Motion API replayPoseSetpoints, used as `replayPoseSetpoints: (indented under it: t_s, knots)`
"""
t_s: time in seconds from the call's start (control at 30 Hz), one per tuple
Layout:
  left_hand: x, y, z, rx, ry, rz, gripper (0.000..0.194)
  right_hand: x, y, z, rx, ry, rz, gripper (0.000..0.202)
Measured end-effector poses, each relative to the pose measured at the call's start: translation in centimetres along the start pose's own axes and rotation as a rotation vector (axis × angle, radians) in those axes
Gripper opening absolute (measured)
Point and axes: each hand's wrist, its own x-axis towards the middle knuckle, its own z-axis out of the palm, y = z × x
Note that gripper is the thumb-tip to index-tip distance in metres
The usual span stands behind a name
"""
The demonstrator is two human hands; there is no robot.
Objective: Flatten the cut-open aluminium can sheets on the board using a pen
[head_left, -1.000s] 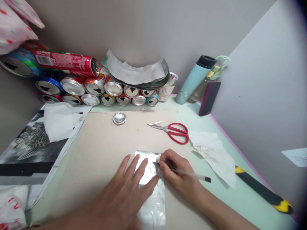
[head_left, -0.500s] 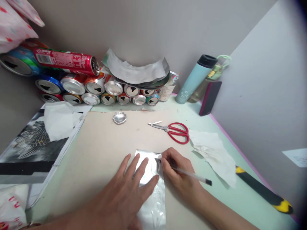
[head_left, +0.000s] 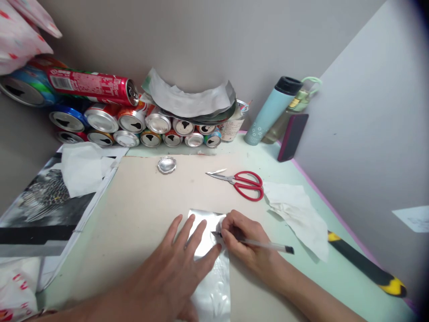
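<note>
A shiny silver sheet lies on the beige board at the bottom centre. My left hand rests flat on its left side with fingers spread. On the sheet's upper right, my right hand grips a clear pen with a black end; its tip touches or hovers just over the metal, which I cannot tell. Beyond the hands lie red-handled scissors, with a thin light sliver beside the blades, and a small round silver piece.
Drink cans are stacked along the back wall, curved metal sheets on top. A blue bottle and dark phone stand back right. Crumpled tissue and a black-yellow tool lie right; printed pages lie left.
My right hand has moved slightly left and down, bringing the pen tip lower and farther left on the silver sheet. My left hand has stayed in place.
</note>
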Motion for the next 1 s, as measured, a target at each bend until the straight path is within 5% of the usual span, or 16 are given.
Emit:
replayPoseSetpoints:
  t_s: [0.4, 0.63, 1.0]
  knots:
    - [0.1, 0.4, -1.1, -0.040, -0.031, -0.018, 0.116, 0.0, 0.3, -0.9, 0.139, -0.090, 0.060, 0.018]
    - [0.0, 0.4, -1.4, 0.075, -0.058, -0.001, 0.114, 0.8, 2.9, -1.8, 0.340, 0.357, 0.119, 0.024]
    - [0.2, -2.2, 3.3, 0.118, 0.219, 0.069, 0.128, 0.3, 2.2, -1.1, 0.085, 0.288, 0.038, 0.035]
